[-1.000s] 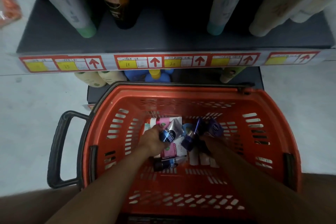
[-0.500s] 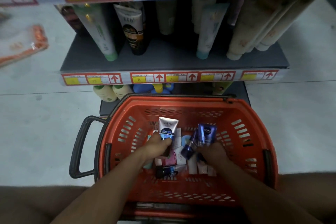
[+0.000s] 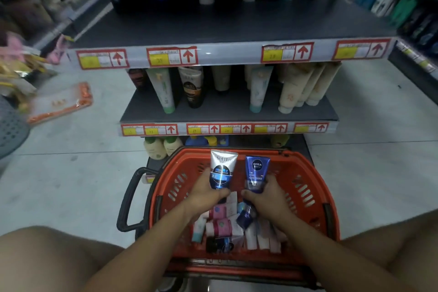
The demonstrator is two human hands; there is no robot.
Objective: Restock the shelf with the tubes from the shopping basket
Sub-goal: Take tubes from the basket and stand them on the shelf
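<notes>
An orange shopping basket [image 3: 308,187] stands on the floor in front of me, with several pink, white and dark tubes [image 3: 220,227] lying in it. My left hand [image 3: 203,194] grips a silver and blue tube [image 3: 222,169], held upright above the basket. My right hand [image 3: 265,199] grips a dark blue Nivea Men tube [image 3: 256,173], also upright, with a second blue tube [image 3: 246,217] sticking out below the hand. The shelf [image 3: 227,111] beyond the basket carries upright tubes. A higher shelf [image 3: 225,28] has more tubes at its back.
Price labels with red arrows [image 3: 246,128] line both shelf edges. Bottles [image 3: 163,147] stand on the lowest level behind the basket. The basket's black handle [image 3: 129,199] sticks out left. An orange packet [image 3: 59,102] lies on the floor at left. My knees flank the basket.
Both hands have risen out of the pile, each lifting a tube upright above the basket. The view has tilted up, bringing the higher shelf into sight.
</notes>
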